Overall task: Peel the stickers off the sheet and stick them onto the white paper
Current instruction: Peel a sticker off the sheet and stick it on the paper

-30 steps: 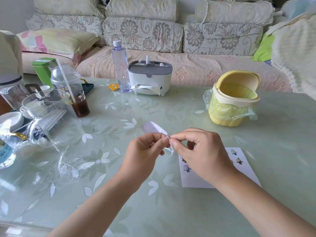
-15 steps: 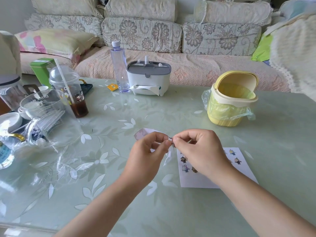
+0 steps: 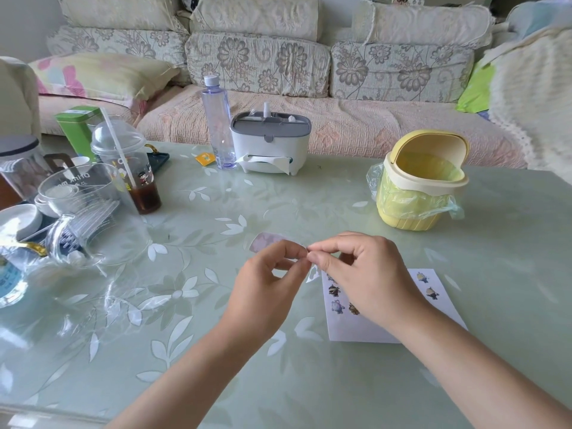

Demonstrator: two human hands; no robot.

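sheet (image 3: 265, 242) pale lilac, bent over.

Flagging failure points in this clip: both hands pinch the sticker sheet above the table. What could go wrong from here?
1. The left hand and right hand pinch the sticker sheet at one small spot; the sticker may tear or fold onto itself.
2. The right hand hides part of the white paper, so the new sticker might land on stickers already there.
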